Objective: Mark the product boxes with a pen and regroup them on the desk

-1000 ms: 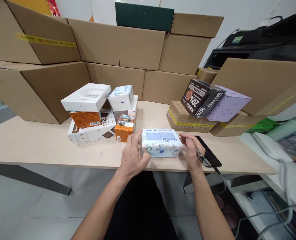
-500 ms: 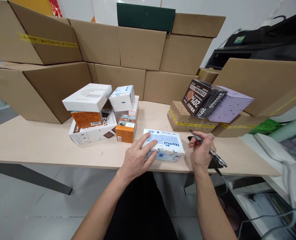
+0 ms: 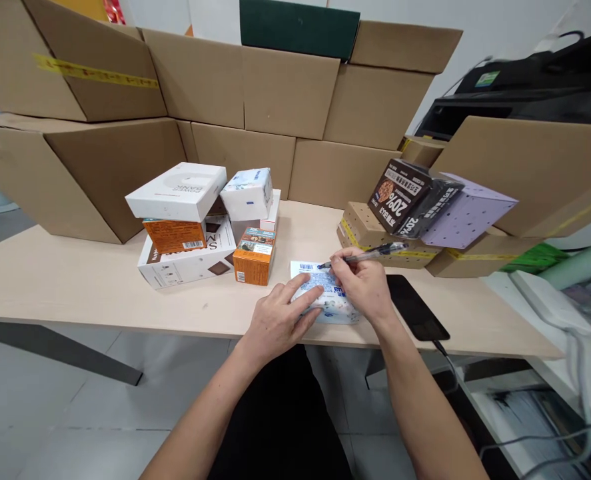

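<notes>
A white and blue tissue pack (image 3: 332, 300) printed "Manhua" lies near the table's front edge. My left hand (image 3: 282, 320) rests on its left part, fingers spread over the top and thumb along the near side. Between the fingers of my right hand (image 3: 365, 287) is a dark pen (image 3: 370, 255), its tip at the pack's upper face near the barcode. The right hand covers the pack's right end. To its right a black phone (image 3: 418, 308) lies flat with a cable plugged in.
Left of the pack stand an orange box (image 3: 255, 257), a white power bank box (image 3: 179, 190) on other boxes, and another tissue pack (image 3: 248, 193). At right, a dark brown box (image 3: 400, 197) and a lilac box (image 3: 468, 213) sit on cardboard boxes. Large cartons (image 3: 290, 87) wall the back.
My right hand has moved left from beside the pack onto it, with the pen tip now at its top. The phone has come into fuller view. My left hand stays on the pack.
</notes>
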`<act>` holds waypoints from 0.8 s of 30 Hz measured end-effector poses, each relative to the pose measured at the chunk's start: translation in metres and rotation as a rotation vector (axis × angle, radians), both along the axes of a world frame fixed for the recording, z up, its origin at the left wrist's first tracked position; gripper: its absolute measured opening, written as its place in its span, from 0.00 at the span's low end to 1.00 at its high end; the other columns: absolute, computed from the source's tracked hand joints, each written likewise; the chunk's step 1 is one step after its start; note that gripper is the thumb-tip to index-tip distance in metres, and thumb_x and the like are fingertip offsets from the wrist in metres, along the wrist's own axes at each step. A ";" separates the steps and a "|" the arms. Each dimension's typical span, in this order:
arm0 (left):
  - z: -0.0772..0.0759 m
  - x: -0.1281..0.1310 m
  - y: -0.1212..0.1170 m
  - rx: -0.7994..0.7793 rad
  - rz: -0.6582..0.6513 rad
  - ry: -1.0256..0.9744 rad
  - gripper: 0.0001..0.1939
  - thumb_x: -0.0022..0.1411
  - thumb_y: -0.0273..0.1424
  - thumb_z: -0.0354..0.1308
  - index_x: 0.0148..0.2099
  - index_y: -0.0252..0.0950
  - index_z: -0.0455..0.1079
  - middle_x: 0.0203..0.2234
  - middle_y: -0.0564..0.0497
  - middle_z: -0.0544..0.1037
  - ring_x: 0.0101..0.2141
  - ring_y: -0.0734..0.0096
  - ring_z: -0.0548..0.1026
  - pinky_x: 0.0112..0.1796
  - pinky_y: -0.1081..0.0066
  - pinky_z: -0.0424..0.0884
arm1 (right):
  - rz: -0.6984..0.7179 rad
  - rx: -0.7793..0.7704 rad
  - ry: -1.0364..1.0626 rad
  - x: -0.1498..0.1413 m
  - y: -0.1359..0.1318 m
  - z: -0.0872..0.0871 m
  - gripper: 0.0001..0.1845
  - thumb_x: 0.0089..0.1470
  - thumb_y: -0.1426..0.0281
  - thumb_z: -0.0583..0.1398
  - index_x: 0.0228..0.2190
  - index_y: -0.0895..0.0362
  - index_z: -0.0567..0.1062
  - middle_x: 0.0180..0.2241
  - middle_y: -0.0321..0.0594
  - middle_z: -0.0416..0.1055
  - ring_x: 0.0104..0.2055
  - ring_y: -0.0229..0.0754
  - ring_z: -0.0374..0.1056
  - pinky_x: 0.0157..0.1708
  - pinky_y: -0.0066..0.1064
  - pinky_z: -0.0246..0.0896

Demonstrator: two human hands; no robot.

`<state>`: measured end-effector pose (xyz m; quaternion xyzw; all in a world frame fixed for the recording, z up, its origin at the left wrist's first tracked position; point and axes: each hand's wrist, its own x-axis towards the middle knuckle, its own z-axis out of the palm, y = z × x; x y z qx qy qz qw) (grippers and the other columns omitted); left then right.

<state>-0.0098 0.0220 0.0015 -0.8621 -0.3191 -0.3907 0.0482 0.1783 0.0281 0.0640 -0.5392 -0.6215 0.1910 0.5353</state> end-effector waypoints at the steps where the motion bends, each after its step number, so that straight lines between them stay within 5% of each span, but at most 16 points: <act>1: 0.000 0.000 0.000 0.003 -0.002 0.002 0.18 0.69 0.38 0.54 0.59 0.41 0.68 0.58 0.43 0.72 0.51 0.59 0.76 0.47 0.61 0.78 | -0.011 -0.015 -0.007 0.001 0.001 -0.003 0.11 0.58 0.62 0.59 0.28 0.56 0.72 0.19 0.31 0.67 0.19 0.34 0.61 0.21 0.27 0.55; 24: 0.001 0.000 -0.001 -0.060 -0.014 0.000 0.18 0.69 0.38 0.53 0.58 0.42 0.69 0.58 0.42 0.72 0.53 0.59 0.75 0.49 0.61 0.77 | -0.057 0.006 -0.161 -0.003 -0.005 -0.002 0.15 0.59 0.61 0.56 0.25 0.55 0.68 0.18 0.30 0.64 0.20 0.34 0.61 0.25 0.27 0.54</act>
